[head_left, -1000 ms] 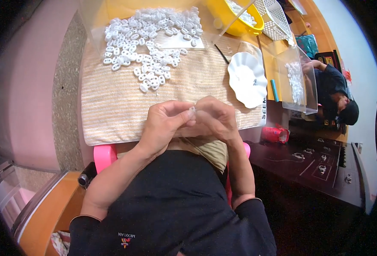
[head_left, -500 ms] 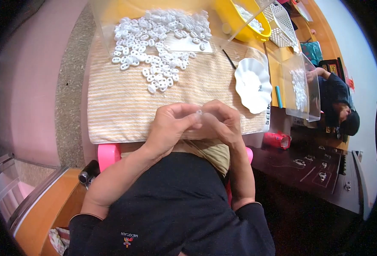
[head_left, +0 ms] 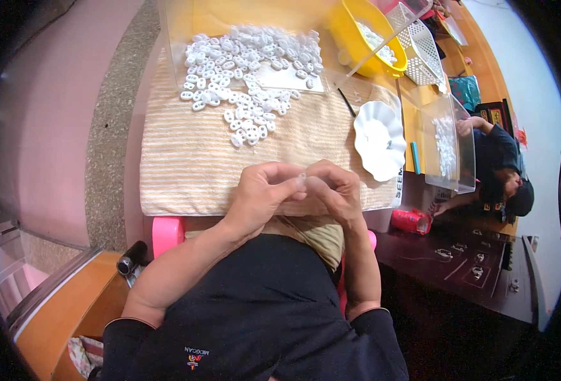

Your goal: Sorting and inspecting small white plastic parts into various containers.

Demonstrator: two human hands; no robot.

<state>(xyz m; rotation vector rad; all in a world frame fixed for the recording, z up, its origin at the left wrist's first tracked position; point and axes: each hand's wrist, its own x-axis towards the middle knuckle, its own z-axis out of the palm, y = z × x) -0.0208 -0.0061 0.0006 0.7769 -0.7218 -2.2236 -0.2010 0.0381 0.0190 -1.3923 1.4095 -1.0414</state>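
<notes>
Above the near edge of a striped towel [head_left: 185, 165], my hands meet fingertip to fingertip. A small whitish, translucent piece [head_left: 303, 176] shows between them; its exact kind is too small to make out. My left hand [head_left: 258, 197] is closed in a pinch on it, thumb against the fingers. My right hand [head_left: 339, 193] is also closed at the same spot, its thumb and fingertips touching the piece. Beyond them lies a heap of white oval plastic pieces with two holes [head_left: 252, 54], spilling toward me. A white scalloped dish [head_left: 382, 166] with small contents stands to the right.
A clear plastic bin [head_left: 172, 57] surrounds the heap's far part. At the far right are a yellow basin [head_left: 341, 32], a white perforated basket [head_left: 423, 47] and another clear bin [head_left: 468, 171]. A co-worker [head_left: 509, 149] sits there, one hand by a red package [head_left: 407, 220].
The view has shifted, so the towel and heap appear slightly lower and to the right. My hands stay pinched together. A co-worker's hand now shows beside the red package.
</notes>
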